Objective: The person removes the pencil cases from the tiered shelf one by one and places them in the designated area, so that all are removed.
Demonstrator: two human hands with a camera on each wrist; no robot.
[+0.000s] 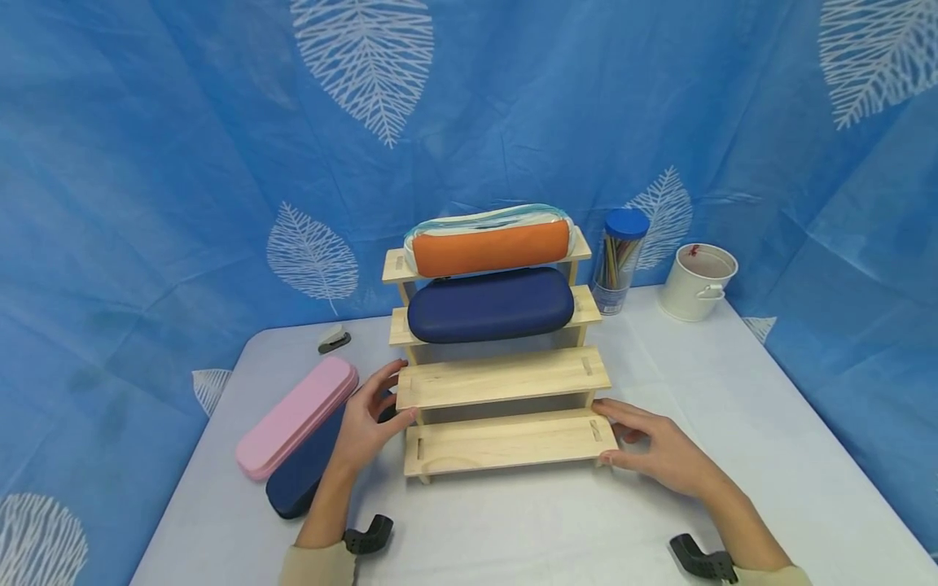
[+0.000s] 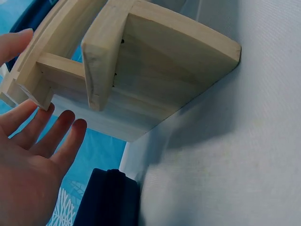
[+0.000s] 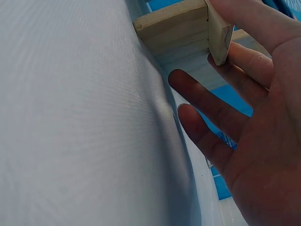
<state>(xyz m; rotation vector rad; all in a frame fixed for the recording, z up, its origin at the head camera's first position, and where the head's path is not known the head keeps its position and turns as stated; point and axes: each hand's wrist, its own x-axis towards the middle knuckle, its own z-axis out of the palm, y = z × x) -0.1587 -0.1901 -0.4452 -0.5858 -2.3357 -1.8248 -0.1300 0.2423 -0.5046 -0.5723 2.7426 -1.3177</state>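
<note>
A stepped wooden rack [image 1: 506, 378] with several tiers stands on the table before me. An orange and white pencil case [image 1: 491, 248] lies on its top tier, and a navy zip case [image 1: 491, 308] lies on the tier below. The two lower shelves are bare. My left hand [image 1: 361, 425] holds the left end of the second-lowest shelf, thumb at the front and fingers toward the back. At the right end of the lowest shelf, my right hand [image 1: 657, 449] pinches the wood between thumb and fingers; its other fingers [image 3: 202, 94] spread loosely below in the right wrist view.
Left of the rack lie a pink case [image 1: 296, 419] and a dark blue case [image 1: 302, 476], side by side. A small stapler [image 1: 335, 338] sits behind them. At the back right stand a blue-lidded jar of coloured sticks [image 1: 618, 264] and a white bucket [image 1: 689, 291].
</note>
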